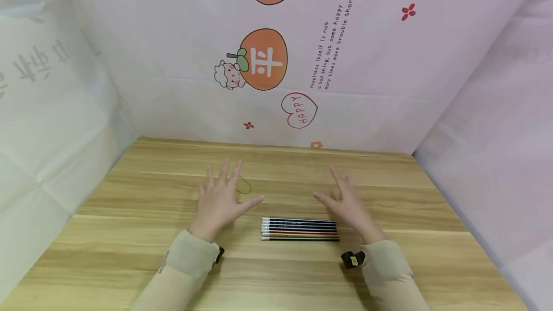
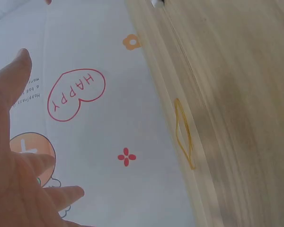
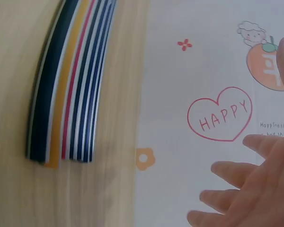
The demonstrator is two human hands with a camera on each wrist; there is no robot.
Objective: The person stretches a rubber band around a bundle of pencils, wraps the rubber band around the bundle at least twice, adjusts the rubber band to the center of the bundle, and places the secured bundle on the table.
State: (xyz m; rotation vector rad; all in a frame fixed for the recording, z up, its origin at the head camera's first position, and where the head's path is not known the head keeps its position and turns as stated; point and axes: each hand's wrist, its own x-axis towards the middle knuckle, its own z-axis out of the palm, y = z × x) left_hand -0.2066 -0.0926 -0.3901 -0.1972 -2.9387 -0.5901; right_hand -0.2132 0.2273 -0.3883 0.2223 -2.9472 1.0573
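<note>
Several pencils [image 1: 300,229] lie side by side on the wooden table, most of them dark, one yellow and one with a red stripe; their metal-banded ends point left. In the right wrist view the row of pencils [image 3: 68,85] shows from above. My left hand [image 1: 220,203] hovers with fingers spread, left of the pencils. Just beyond its thumb and forefinger lies a thin yellow rubber band [image 1: 244,186], seen as a narrow loop [image 2: 184,135] in the left wrist view. My right hand [image 1: 350,205] is held above the right end of the row, fingers extended, holding nothing.
A printed white cloth [image 1: 367,85] hangs along the table's back edge, with more cloth at the left [image 1: 52,124] and right [image 1: 497,133]. The wood-grain table [image 1: 276,277] reaches toward me. A black wrist camera [image 1: 353,259] is strapped at the right cuff.
</note>
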